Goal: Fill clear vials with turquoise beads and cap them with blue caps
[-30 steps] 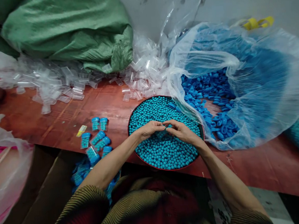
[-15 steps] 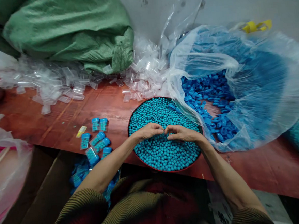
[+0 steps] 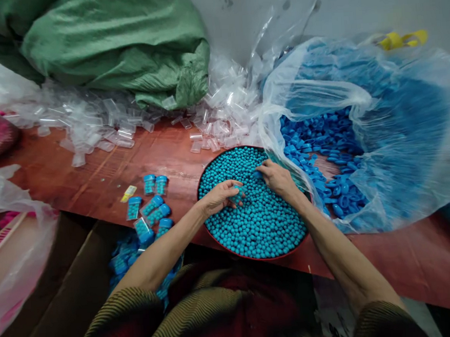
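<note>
A round red-rimmed tray (image 3: pixel 219 245) on the table is heaped with small turquoise balls (image 3: pixel 260 227). Over its left half, my left hand (image 3: pixel 220 197) is closed around a small clear vial (image 3: pixel 239 192) that has turquoise balls in it. My right hand (image 3: pixel 277 177), above the tray's far right part, pinches a blue cap (image 3: pixel 259 174) between thumb and fingertips. Vial and cap are apart. Several filled, blue-capped vials (image 3: pixel 152 207) lie on the table left of my left forearm.
Loose clear vials (image 3: pixel 118 127) are heaped along the back, partly under a green sack (image 3: pixel 124 47). An open plastic bag (image 3: pixel 399 177) of blue caps (image 3: pixel 323 146) stands right of the tray. More filled vials (image 3: pixel 123 263) lie below the table's front edge (image 3: pixel 97 221).
My hands were together over the tray's middle. The right has moved up and right to the blue cap; the left has shifted slightly and now shows the vial with balls. The view has shifted a little.
</note>
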`<state>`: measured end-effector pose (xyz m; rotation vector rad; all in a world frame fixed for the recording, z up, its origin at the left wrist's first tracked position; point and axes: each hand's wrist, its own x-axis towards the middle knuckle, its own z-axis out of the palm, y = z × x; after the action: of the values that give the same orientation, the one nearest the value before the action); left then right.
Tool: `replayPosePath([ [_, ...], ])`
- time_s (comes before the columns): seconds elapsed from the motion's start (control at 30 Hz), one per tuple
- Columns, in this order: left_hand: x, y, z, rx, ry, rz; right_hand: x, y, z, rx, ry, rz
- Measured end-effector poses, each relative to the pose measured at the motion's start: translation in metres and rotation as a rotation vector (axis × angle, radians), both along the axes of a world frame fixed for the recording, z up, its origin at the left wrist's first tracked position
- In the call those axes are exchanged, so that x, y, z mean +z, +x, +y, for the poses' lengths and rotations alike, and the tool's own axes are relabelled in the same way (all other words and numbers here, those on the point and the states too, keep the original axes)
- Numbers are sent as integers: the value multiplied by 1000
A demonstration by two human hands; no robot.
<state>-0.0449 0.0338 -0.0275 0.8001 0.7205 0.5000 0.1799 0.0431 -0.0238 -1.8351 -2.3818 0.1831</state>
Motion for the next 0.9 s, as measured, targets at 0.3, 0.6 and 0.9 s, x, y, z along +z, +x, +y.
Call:
replayPosePath([
  [0.3, -4, -1, -3, 31, 68, 60, 5, 37, -32, 20, 154, 325],
  [0.6, 0, -2, -6, -9, 166, 165, 12, -5, -28, 300, -38, -182],
  [0.9, 1, 14, -13, 90, 236, 207, 3, -29, -58, 37, 12, 122],
])
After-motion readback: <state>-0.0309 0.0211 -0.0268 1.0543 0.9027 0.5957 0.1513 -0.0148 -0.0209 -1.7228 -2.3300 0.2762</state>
